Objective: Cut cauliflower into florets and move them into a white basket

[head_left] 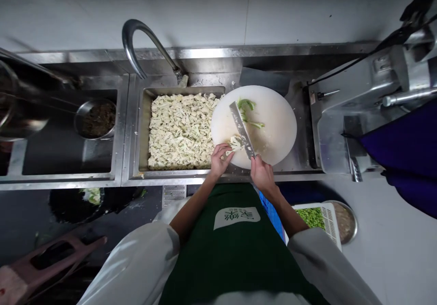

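Note:
On the round white cutting board (276, 127), my left hand (220, 159) holds a piece of cauliflower (235, 144) near the board's lower left edge. My right hand (262, 173) grips the handle of a cleaver (241, 129), whose blade slants up and left just beside the cauliflower. Green stems (246, 107) lie on the board above and right of the blade. Left of the board, many cut cauliflower florets (182, 132) fill the sink basin (145, 127), which the board's left edge slightly overlaps.
A curved faucet (136, 27) rises behind the basin. Farther left, a metal bowl (95, 119) sits in a dark sink. A metal machine (362, 86) stands right of the board. Below right are a white basket (332, 225) of green pieces and a round metal pan (354, 225).

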A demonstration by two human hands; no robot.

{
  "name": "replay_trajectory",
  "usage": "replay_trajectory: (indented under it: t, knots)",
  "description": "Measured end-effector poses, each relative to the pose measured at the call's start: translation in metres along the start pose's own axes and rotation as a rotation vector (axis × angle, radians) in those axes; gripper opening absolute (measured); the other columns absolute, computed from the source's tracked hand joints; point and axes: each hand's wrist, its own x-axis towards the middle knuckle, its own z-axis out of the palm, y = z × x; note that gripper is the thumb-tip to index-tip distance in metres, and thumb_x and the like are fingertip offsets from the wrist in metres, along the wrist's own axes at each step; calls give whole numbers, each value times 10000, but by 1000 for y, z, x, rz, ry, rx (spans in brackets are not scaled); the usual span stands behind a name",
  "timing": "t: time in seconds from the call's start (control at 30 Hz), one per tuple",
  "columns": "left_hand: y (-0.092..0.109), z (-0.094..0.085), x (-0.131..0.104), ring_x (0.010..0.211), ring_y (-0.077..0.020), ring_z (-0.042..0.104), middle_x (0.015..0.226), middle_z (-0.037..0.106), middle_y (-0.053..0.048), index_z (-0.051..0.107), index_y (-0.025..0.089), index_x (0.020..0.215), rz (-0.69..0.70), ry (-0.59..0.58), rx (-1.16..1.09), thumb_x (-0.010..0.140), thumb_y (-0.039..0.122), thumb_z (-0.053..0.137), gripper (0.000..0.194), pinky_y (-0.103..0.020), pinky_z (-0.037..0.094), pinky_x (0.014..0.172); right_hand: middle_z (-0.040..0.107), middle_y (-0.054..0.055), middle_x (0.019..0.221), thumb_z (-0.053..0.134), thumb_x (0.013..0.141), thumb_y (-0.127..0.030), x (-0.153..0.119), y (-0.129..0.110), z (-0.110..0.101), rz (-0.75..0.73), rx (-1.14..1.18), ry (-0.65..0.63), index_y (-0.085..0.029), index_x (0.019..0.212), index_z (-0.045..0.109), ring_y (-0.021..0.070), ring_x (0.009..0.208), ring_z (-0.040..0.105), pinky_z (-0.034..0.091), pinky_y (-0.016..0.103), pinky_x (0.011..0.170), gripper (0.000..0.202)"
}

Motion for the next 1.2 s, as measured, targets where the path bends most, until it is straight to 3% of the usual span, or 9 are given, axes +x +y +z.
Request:
replay_trajectory:
  t: [0.17, 0.37, 0.53, 0.63, 0.8, 0.93, 1.03, 1.2]
  knots:
    - [-2, 3, 1, 1094, -239, 708, 1121, 709, -107, 756, 213, 1014, 9, 6, 23, 999, 433, 687, 231, -437, 607, 996, 793, 183, 1032, 303, 1132, -263, 10, -24, 5, -67, -97, -99, -107, 1248, 617, 243, 869, 760, 446, 278, 745, 370]
    - [-9, -9, 2, 1099, -237, 710, 1144, 722, -115, 745, 211, 1001, 28, -49, -17, 1023, 430, 638, 245, -422, 612, 976, 793, 178, 1056, 337, 1117, -222, 44, -34, 11, -69, -151, -205, -135, 1252, 623, 246, 943, 770, 491, 297, 789, 329]
    - [-11, -11, -8, 931, -197, 722, 1051, 737, -96, 739, 210, 977, -15, -45, -48, 1046, 413, 586, 263, -363, 636, 850, 788, 182, 999, 315, 1127, -275, 40, -32, -4, -32, -125, -111, -127, 1192, 645, 255, 902, 761, 453, 287, 737, 367]
    - [-10, -5, -16, 944, -206, 722, 1007, 731, -86, 744, 214, 956, -45, 3, -15, 1040, 410, 597, 259, -383, 630, 898, 780, 191, 968, 276, 1128, -285, 24, -34, -9, -21, -88, -32, -111, 1157, 644, 267, 876, 753, 425, 288, 708, 408]
    - [-10, -1, -20, 961, -211, 719, 994, 716, -79, 749, 219, 954, -46, 34, -18, 1037, 391, 604, 240, -381, 626, 903, 780, 189, 956, 273, 1128, -307, 10, -40, 0, -34, -101, -44, -101, 1199, 631, 263, 861, 754, 430, 283, 708, 419]
    - [-12, 0, -23, 993, -215, 709, 1029, 700, -83, 732, 213, 1020, 8, 39, -28, 1021, 375, 640, 186, -387, 616, 925, 786, 180, 988, 286, 1125, -270, 24, -43, 20, -21, -138, -119, -107, 1236, 632, 251, 895, 755, 474, 285, 746, 397]
    - [-13, 5, -28, 1086, -247, 687, 1116, 662, -108, 706, 205, 1106, 43, 42, 10, 933, 412, 763, 276, -404, 607, 963, 784, 174, 1033, 286, 1129, -278, 38, -45, 30, -19, -133, -152, -124, 1255, 632, 253, 923, 752, 498, 299, 776, 400]
    - [-12, 9, -30, 1143, -266, 672, 1157, 643, -119, 689, 211, 1180, -36, 43, 63, 943, 336, 730, 270, -436, 591, 1020, 781, 161, 1036, 313, 1122, -278, 51, -43, 25, -11, -102, -158, -136, 1236, 647, 257, 940, 746, 503, 310, 796, 380]
